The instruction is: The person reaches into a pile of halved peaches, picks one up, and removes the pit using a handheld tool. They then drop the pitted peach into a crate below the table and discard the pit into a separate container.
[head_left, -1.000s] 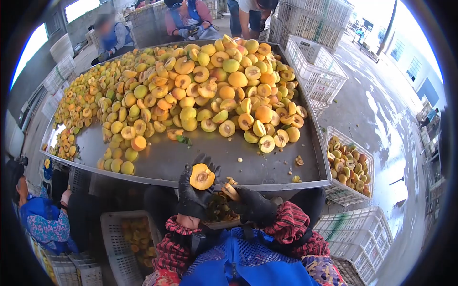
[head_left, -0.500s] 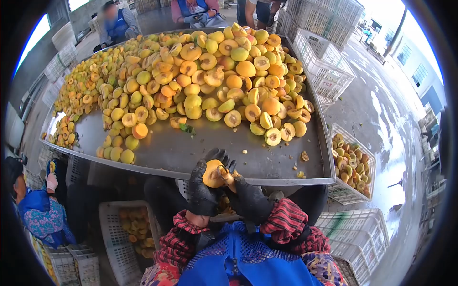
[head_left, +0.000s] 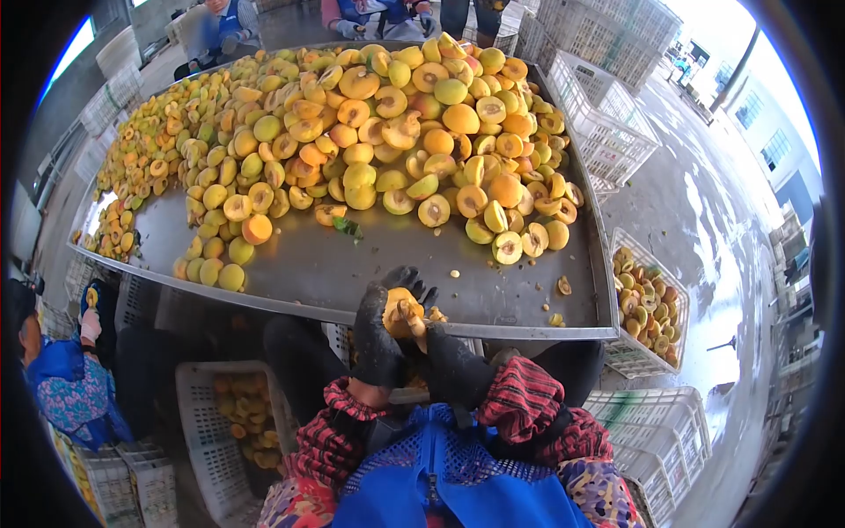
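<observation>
My left hand (head_left: 377,339), in a dark glove, is wrapped around a yellow peach half (head_left: 400,310) just over the near edge of the steel table. Ragged flesh shows on the peach half's upturned face. My right hand (head_left: 447,348), also dark-gloved, is closed against the fruit's right side. A narrow tan piece (head_left: 421,336) pokes out at its fingers; I cannot tell whether it is a tool or a bare fingertip. Beyond both hands, a large heap of halved peaches (head_left: 361,132) covers the back of the table (head_left: 352,273).
A crate of peach halves (head_left: 647,304) stands right of the table, with stacked white crates (head_left: 656,440) nearer me. Another crate (head_left: 198,422) with fruit sits below left. One co-worker (head_left: 75,378) is at the left; others (head_left: 378,13) are across the table.
The peach half has turned in my left hand, and its face now looks more torn. My right hand has shifted slightly down and left. The whole view has tilted a little.
</observation>
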{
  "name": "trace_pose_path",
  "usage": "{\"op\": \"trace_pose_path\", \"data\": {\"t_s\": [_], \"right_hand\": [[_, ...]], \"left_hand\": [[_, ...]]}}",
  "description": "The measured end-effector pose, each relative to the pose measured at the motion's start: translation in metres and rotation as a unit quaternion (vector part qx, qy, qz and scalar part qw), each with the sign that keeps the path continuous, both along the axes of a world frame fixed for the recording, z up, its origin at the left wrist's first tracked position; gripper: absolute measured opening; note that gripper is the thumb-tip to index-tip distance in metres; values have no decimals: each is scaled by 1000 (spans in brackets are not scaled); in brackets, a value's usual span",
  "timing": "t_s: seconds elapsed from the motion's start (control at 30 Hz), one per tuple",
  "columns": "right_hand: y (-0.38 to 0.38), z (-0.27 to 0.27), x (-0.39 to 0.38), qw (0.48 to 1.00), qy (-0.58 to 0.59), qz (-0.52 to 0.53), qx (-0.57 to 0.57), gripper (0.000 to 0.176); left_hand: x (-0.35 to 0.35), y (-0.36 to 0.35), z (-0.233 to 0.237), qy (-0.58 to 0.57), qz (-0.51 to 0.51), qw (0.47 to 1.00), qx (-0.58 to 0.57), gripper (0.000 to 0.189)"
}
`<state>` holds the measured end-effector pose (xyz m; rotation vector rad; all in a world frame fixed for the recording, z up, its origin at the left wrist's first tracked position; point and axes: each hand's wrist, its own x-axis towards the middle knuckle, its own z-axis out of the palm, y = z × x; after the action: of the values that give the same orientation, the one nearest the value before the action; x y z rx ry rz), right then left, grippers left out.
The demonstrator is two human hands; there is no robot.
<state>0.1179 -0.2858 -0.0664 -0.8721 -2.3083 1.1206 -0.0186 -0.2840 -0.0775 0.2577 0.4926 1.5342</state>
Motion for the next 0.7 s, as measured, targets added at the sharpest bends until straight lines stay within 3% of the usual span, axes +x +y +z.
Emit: {"op": "trace_pose_path", "data": {"t_s": [0.03, 0.1, 0.2, 0.33, 0.4, 0.43, 0.53, 0.63, 0.7], "right_hand": [[-2, 5, -1, 1000, 7, -7, 4, 61], [-7, 24, -5, 999, 23, -21, 13, 54], [-5, 38, -5, 999, -15, -4, -32, 43], [0, 76, -6, 941, -52, -10, -335, 36], [1, 80, -7, 902, -66, -18, -425, 36], [0, 77, -9, 912, -67, -21, -404, 35], [-4, 57, -12, 938, -68, -21, -340, 32], [-5, 39, -12, 958, -62, -9, -281, 30], [-5, 33, -13, 967, -58, 3, -249, 29]], "left_hand": [[-3, 1, -8, -23, -25, 999, 23, 46], [-6, 5, -13, 57, -14, 998, 13, 46], [-7, 3, 7, 96, -10, 995, -28, 46], [-15, 8, 9, 92, -24, 993, -66, 44], [-25, 5, 17, 164, -77, 983, 5, 41], [-28, 4, 20, 199, -104, 974, 41, 40], [-32, 10, 9, 288, -89, 953, 6, 40], [-31, 9, 13, 174, -84, 980, -39, 39], [-37, 10, -2, 388, -62, 919, 40, 39]]}}
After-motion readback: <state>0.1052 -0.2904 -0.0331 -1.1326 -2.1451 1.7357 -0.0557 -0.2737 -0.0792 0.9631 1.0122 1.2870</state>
